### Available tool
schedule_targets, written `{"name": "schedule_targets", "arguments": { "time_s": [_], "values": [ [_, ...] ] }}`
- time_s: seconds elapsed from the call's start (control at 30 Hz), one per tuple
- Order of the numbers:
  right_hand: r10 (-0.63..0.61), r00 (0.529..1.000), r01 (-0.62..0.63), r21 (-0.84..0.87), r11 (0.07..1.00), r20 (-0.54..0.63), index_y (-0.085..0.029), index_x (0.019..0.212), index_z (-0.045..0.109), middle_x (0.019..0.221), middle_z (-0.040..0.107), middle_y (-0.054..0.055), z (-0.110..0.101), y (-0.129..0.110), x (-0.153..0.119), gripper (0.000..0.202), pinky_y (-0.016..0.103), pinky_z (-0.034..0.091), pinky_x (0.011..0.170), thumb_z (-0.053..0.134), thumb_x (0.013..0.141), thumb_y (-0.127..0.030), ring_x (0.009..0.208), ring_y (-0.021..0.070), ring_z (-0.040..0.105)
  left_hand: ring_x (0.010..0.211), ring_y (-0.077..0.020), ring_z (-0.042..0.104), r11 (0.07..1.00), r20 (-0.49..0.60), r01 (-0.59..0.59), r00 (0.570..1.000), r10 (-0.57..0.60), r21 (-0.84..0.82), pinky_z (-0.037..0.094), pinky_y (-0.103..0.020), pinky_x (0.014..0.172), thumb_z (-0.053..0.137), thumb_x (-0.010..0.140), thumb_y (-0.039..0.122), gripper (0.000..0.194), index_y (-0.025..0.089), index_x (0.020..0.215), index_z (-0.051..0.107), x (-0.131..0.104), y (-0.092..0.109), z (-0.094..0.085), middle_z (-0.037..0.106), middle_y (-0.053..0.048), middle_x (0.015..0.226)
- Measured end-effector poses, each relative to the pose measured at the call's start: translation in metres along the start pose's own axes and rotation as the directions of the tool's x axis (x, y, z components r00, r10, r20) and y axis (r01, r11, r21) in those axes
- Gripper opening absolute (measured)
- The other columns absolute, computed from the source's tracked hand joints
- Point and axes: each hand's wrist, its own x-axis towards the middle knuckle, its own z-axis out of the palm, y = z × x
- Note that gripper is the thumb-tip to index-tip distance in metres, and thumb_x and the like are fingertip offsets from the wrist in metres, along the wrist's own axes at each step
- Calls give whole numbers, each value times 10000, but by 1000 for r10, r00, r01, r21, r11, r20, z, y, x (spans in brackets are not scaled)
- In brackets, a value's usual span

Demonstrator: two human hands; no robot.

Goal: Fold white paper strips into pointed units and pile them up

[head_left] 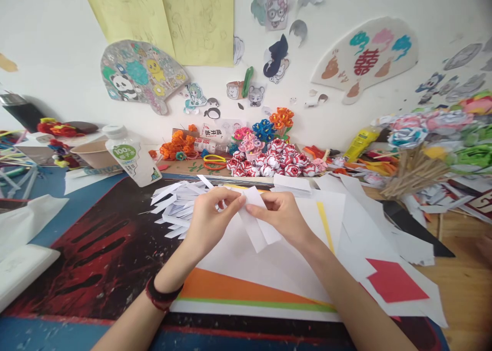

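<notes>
**Two hands pinch a white paper strip above the craft table**

Head view: the left hand [209, 215] and the right hand [282, 215] meet over the middle of the table, both closed in a pinch on the same white paper strip [255, 223]. The left thumb and forefinger grip its upper edge from the left; the right fingers hold it from the right, just beside them. The strip hangs tilted, its lower end pointing down toward the person, and looks folded or doubled, though the fold itself is hard to make out. A dark wristband [161, 294] sits on the left wrist.

Under the hands lie large white sheets [269, 269], with an orange sheet [230, 287] showing beneath their near edge and a thin yellow strip [325, 225] to the right. Just behind the left hand is a loose pile of cut white strips [175, 205], resting on a dark mat with red streaks [103, 248]. A red paper piece [392, 282] lies on the white sheets to the right, well apart from the hands.

Farther back stand a plastic bottle with a green label [132, 159], a paper bowl [94, 153] beside it, a cluster of red-and-white paper flowers [274, 164], and orange paper flowers [177, 146]. At the right edge is a bunch of paper roses on wooden sticks [423, 151]. Drawings and cut-outs cover the wall [57, 48]
</notes>
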Motion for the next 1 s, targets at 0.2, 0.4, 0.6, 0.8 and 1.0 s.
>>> {"name": "schedule_targets", "arguments": {
  "time_s": [0.2, 0.4, 0.6, 0.8, 1.0],
  "values": [
    [-21, 1000, 21, -12, 1000, -17, -125, 662, 688, 585, 583, 21, 0, 1, 0, 387, 252, 347, 473, 720, 710, -508, 572, 154, 509, 644, -145, 544, 1000, 9, 30, 1000, -30, -3, 388, -259, 609, 647, 819, 346, 210, 176, 717, 718, 0, 1, 1, 684, -16, 683],
    [-41, 999, 42, -24, 999, 22, -128, 640, 664, 589, 527, 4, 0, -1, -1, 358, 249, 322, 493, 696, 741, -470, 562, 127, 457, 704, -147, 569, 999, 42, 27, 999, -26, -40, 403, -254, 641, 616, 844, 324, 188, 169, 780, 701, 2, 1, -1, 702, -24, 799],
    [-73, 996, 75, -35, 997, 50, -128, 604, 606, 588, 431, -18, -1, 0, -1, 346, 236, 285, 493, 670, 772, -424, 560, 101, 385, 734, -152, 555, 997, 17, 9, 1000, -8, -73, 417, -253, 688, 594, 859, 311, 195, 151, 781, 673, -1, -1, 0, 668, -31, 781],
    [-62, 997, 63, -36, 997, 35, -117, 706, 675, 611, 504, 3, -1, 0, 0, 330, 234, 310, 492, 679, 754, -443, 582, 121, 437, 751, -152, 560, 997, 51, 16, 999, -12, -71, 411, -251, 690, 565, 880, 313, 208, 152, 794, 665, 1, -3, 0, 673, -28, 810],
    [-77, 997, 79, -54, 995, 27, -125, 724, 694, 614, 541, 9, -2, 1, 1, 320, 240, 326, 502, 675, 762, -442, 592, 137, 470, 729, -139, 558, 999, 109, -11, 994, 14, -31, 403, -249, 675, 524, 904, 313, 234, 160, 781, 651, 3, -2, -3, 665, -11, 789]
  ]
}}
